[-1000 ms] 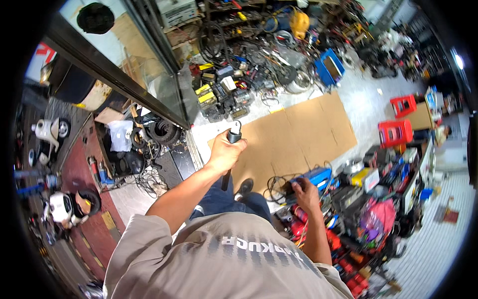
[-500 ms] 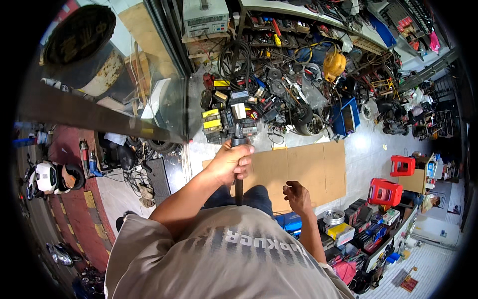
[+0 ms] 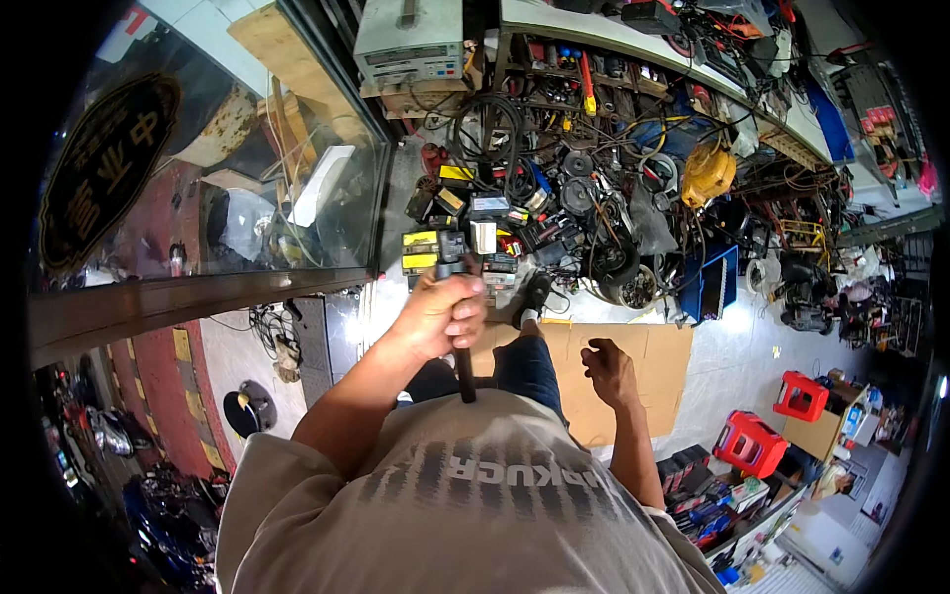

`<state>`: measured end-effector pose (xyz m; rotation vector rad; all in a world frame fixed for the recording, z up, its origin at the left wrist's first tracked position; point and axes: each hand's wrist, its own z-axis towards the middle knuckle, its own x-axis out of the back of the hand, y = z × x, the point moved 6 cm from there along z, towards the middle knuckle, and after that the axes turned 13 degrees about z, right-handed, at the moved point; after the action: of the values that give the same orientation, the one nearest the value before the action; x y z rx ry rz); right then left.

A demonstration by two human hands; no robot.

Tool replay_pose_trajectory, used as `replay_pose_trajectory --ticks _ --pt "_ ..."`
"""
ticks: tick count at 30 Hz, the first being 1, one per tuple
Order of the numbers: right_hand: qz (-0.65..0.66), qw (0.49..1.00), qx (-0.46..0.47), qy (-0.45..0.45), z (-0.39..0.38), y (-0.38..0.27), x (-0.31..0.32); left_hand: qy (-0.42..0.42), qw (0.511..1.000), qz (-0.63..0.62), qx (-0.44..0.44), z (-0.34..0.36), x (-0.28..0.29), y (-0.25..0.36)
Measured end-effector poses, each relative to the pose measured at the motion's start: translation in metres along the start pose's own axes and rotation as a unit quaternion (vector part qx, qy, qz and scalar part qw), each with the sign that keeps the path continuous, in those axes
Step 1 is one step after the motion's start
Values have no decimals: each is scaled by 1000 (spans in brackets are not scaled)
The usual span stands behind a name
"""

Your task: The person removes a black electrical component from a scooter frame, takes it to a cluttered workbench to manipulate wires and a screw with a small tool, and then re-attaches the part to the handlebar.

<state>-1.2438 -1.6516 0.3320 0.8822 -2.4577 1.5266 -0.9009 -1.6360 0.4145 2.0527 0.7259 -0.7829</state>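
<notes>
My left hand (image 3: 440, 315) is closed around a black power tool (image 3: 454, 259) whose dark handle or cord (image 3: 463, 371) hangs down below my fist. It is held out in front of my chest, above my leg. My right hand (image 3: 609, 371) hangs lower at my right side, fingers loosely curled, with nothing in it. Below it a flat sheet of brown cardboard (image 3: 653, 361) lies on the pale floor. My dark shoe (image 3: 534, 294) steps toward the clutter ahead.
A dense pile of tools, cables and machine parts (image 3: 594, 198) covers the floor and shelves ahead. A glass shopfront (image 3: 247, 218) stands at the left. Two red plastic stools (image 3: 772, 426) and crates of tools (image 3: 712, 495) line the right side.
I have stood up and turned toward the tool pile. My left hand lifted the tool higher and closer. My right hand left the things at the right and now hangs free.
</notes>
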Motion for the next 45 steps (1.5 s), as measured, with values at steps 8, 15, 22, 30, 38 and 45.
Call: replay_pose_trajectory --ticks 8,15,22,30,38,45 --pt "-105 990 62 -77 152 -9 111 185 980 22 -73 54 -9 -7" --pt "-193 973 91 -89 264 -77 172 117 985 -59 -114 91 -82 6" --pt "-202 963 66 -166 307 -100 113 41 975 -129 -177 107 -86 19" --pt "-245 937 81 -235 299 -119 52 72 968 -207 -117 154 -29 7" --pt "-252 939 62 -226 340 -105 44 -38 936 -336 -95 223 15 -7" --pt "1 974 47 -221 314 -170 1 -5 974 -222 -53 215 9 14"
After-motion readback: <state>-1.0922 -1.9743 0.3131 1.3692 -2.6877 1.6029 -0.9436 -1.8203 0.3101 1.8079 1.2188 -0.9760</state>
